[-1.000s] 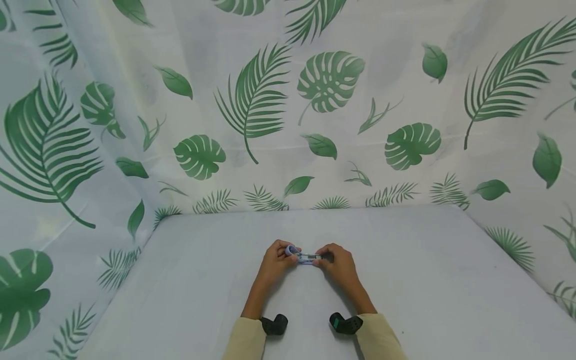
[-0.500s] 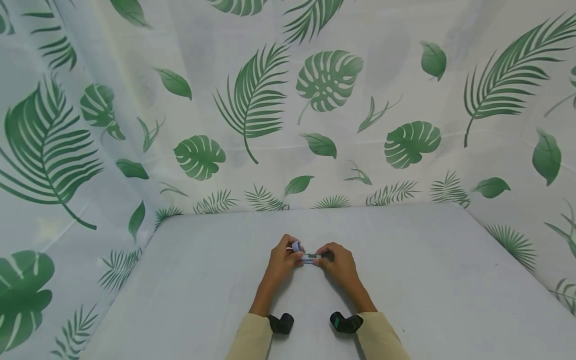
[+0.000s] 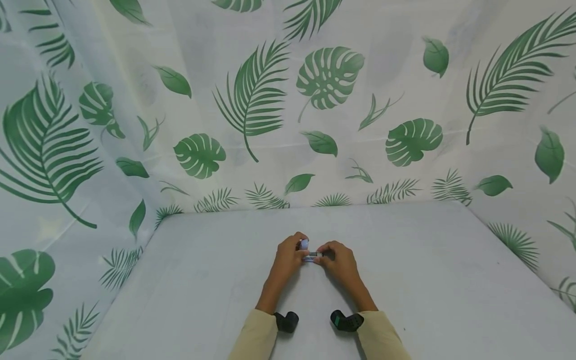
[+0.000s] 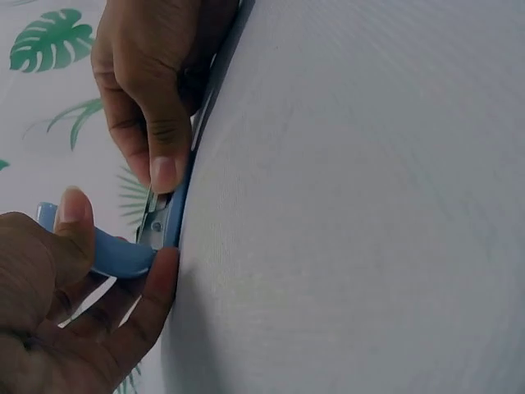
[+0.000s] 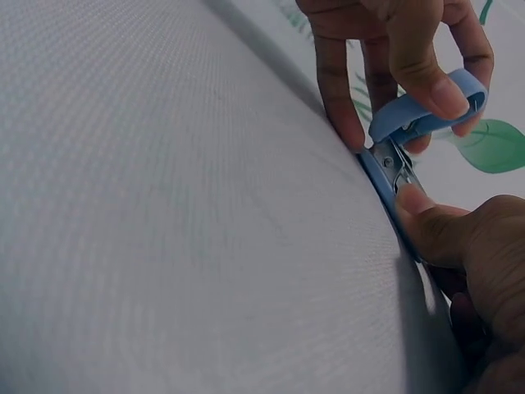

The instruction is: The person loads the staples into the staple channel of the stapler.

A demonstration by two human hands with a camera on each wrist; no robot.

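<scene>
Between both hands, low over the table, is a small blue stapler (image 3: pixel 309 259) with its curved top handle (image 4: pixel 121 256) raised away from the base. My left hand (image 3: pixel 287 254) holds that handle, its thumb on the handle's side and a fingertip touching the end of the base. With thumb and fingers, my right hand (image 3: pixel 340 261) pinches the other end of the stapler, over the metal staple channel (image 5: pixel 397 162). A rivet shows on the metal beside the hinge in both wrist views. The right fingers hide much of the base.
A white-covered table (image 3: pixel 216 295) spreads around the hands. Behind it and at both sides hang white curtains (image 3: pixel 265 175) printed with green leaves. Black wrist cameras (image 3: pixel 287 322) sit at the cuffs of the cream sleeves (image 3: pixel 255 336).
My left hand has shifted right and slightly farther away, and the raised handle has swung up and to the right with it. My right hand has stayed almost still on the stapler.
</scene>
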